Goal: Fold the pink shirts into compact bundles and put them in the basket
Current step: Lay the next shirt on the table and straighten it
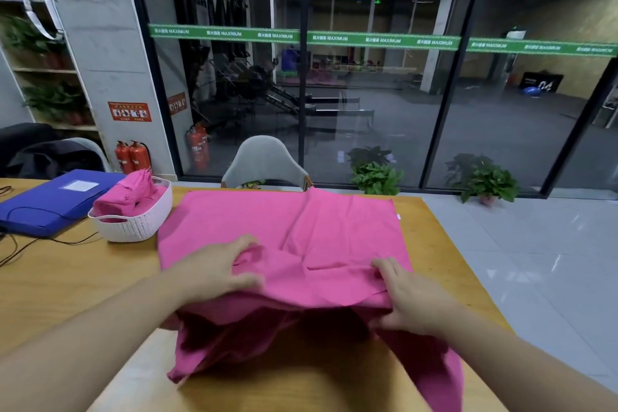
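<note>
The left hand (214, 266) and right hand (413, 294) each pinch the near edge of the pink shirt (284, 227), spread right of the basket (133, 227). Soft, light cloth; best gripped at the edges.

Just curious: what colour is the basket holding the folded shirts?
White, with a woven-look wall; the basket shows in the head view.

The shirt (284, 231) is plain bright pink, as are the bundles (130, 197) in the white latticed basket (133, 227). The folder (50, 201) is blue, the table (67, 278) yellow-brown wood.
</note>
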{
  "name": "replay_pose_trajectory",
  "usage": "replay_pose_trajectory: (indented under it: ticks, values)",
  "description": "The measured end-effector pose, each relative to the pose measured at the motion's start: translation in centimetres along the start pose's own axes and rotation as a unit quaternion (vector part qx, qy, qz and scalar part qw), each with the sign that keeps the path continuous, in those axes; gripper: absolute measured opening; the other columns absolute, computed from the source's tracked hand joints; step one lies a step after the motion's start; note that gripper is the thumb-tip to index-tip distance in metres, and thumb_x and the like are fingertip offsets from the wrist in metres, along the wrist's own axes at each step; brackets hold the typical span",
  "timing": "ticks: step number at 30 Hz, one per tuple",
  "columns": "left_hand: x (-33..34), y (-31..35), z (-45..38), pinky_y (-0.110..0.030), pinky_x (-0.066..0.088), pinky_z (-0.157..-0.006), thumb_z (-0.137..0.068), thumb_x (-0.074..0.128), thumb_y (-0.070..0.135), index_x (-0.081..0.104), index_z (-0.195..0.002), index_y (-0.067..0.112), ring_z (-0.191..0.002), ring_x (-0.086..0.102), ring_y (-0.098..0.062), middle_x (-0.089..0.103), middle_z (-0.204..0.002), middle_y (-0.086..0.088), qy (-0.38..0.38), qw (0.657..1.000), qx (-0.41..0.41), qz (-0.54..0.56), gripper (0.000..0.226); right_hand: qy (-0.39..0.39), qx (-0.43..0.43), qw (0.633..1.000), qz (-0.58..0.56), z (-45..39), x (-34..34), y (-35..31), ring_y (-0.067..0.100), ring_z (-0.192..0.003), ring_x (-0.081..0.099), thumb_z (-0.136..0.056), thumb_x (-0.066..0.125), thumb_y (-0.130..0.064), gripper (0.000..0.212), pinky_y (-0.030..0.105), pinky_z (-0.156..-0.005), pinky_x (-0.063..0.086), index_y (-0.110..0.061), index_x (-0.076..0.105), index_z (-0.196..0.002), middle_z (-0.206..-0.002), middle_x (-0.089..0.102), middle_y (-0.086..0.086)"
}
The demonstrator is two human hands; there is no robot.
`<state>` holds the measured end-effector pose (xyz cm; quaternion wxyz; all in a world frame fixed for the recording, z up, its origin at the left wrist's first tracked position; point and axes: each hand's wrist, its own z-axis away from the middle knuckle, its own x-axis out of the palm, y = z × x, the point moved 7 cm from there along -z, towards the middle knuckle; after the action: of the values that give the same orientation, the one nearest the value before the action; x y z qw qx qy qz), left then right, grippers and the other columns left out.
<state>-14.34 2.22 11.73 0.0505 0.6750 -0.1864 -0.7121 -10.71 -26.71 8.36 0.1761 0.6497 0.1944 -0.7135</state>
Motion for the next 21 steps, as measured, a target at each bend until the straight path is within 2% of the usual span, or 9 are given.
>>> replay_pose_trajectory:
  ticks: [4, 7, 10, 12, 14, 16, 18, 20, 21]
  values:
    - [-0.3, -1.0, -0.6, -0.027, 0.039, -0.089, -0.081, 0.061, 0.050, 0.056, -0.117, 0.029, -0.112, 0.053, -0.019, 0.056, -0.115, 0.005, -0.087, 0.969, 0.044, -0.228, 0.042, 0.107, 0.074, 0.991, 0.032, -0.7, -3.1, 3.3, 0.028, -0.106, 0.052, -0.083, 0.047, -0.005, 0.035, 0.038, -0.082, 0.045, -0.014, 0.042, -0.116, -0.117, 0.049, 0.006]
    - [-3.6, -2.1, -0.8, -0.031, 0.041, -0.080, -0.067, 0.066, 0.047, 0.057, -0.078, 0.020, -0.088, 0.055, -0.017, 0.056, -0.085, 0.006, -0.001, 0.999, -0.020, 0.042, 0.030, 0.183, 0.169, 0.964, -0.088, -0.1, -5.3, 6.2, 0.030, -0.106, 0.052, -0.082, 0.056, -0.007, 0.031, 0.035, -0.080, 0.040, -0.009, 0.049, -0.112, -0.113, 0.055, 0.009]
    - [-6.6, -1.7, -1.1, -0.034, 0.048, -0.083, -0.053, 0.068, 0.042, 0.070, -0.073, 0.019, -0.085, 0.063, -0.019, 0.070, -0.084, 0.002, 0.094, 0.953, -0.052, 0.284, 0.030, 0.229, 0.253, 0.913, -0.222, 0.8, -7.2, 7.9, 0.031, -0.102, 0.056, -0.081, 0.051, 0.001, 0.035, 0.031, -0.072, 0.039, -0.010, 0.054, -0.115, -0.112, 0.061, 0.013]
    - [-8.0, 0.7, -1.1, -0.028, 0.051, -0.086, -0.061, 0.071, 0.038, 0.072, -0.079, 0.022, -0.090, 0.066, -0.013, 0.073, -0.082, 0.008, 0.144, 0.922, -0.013, 0.359, 0.025, 0.254, 0.259, 0.879, -0.309, 0.5, -8.0, 7.7, 0.030, -0.085, 0.058, -0.082, 0.043, 0.007, 0.034, 0.026, -0.061, 0.038, -0.007, 0.061, -0.108, -0.101, 0.066, 0.016]
    - [-9.0, 3.1, -1.5, -0.005, 0.045, -0.067, -0.087, 0.066, 0.020, 0.064, -0.079, 0.024, -0.070, 0.060, 0.010, 0.066, -0.067, 0.017, 0.187, 0.904, 0.013, 0.384, 0.008, 0.266, 0.230, 0.814, -0.462, -0.4, -8.6, 6.6, 0.021, -0.066, 0.054, -0.085, 0.036, 0.009, 0.033, 0.020, -0.053, 0.043, -0.003, 0.062, -0.101, -0.084, 0.065, 0.013]
    - [-9.6, 4.7, -2.1, -0.001, 0.040, -0.059, -0.098, 0.049, 0.014, 0.060, -0.080, 0.023, -0.064, 0.056, 0.007, 0.060, -0.071, 0.014, 0.205, 0.913, 0.009, 0.351, 0.023, 0.250, 0.186, 0.755, -0.577, -1.6, -9.5, 4.9, 0.018, -0.074, 0.058, -0.091, 0.035, 0.000, 0.029, 0.030, -0.069, 0.050, -0.006, 0.059, -0.106, -0.092, 0.066, 0.010]
    - [-10.7, 5.5, -2.7, -0.008, 0.044, -0.065, -0.095, 0.050, 0.037, 0.062, -0.084, 0.019, -0.078, 0.060, -0.008, 0.064, -0.079, 0.006, 0.201, 0.954, 0.023, 0.220, 0.024, 0.217, 0.113, 0.833, -0.496, -2.1, -11.8, 2.6, 0.013, -0.083, 0.055, -0.095, 0.045, -0.021, 0.012, 0.028, -0.073, 0.045, -0.016, 0.051, -0.104, -0.100, 0.060, 0.003]
    - [-11.5, 5.2, -3.1, -0.027, 0.044, -0.072, -0.071, 0.048, 0.068, 0.056, -0.088, 0.021, -0.085, 0.059, -0.016, 0.064, -0.084, 0.006, 0.129, 0.991, 0.020, -0.011, 0.051, 0.141, 0.043, 0.976, -0.160, -2.6, -12.9, 1.0, 0.015, -0.086, 0.054, -0.084, 0.058, -0.045, 0.034, 0.029, -0.070, 0.041, -0.024, 0.041, -0.104, -0.098, 0.051, -0.003]
    - [-12.0, 4.9, -3.1, -0.030, 0.042, -0.071, -0.064, 0.053, 0.074, 0.050, -0.088, 0.023, -0.084, 0.056, -0.015, 0.060, -0.084, 0.009, 0.090, 0.990, 0.021, -0.102, 0.056, 0.115, 0.034, 0.993, 0.003, -2.7, -12.8, 1.0, 0.019, -0.091, 0.056, -0.079, 0.060, -0.050, 0.041, 0.032, -0.071, 0.043, -0.028, 0.040, -0.107, -0.100, 0.050, -0.002]
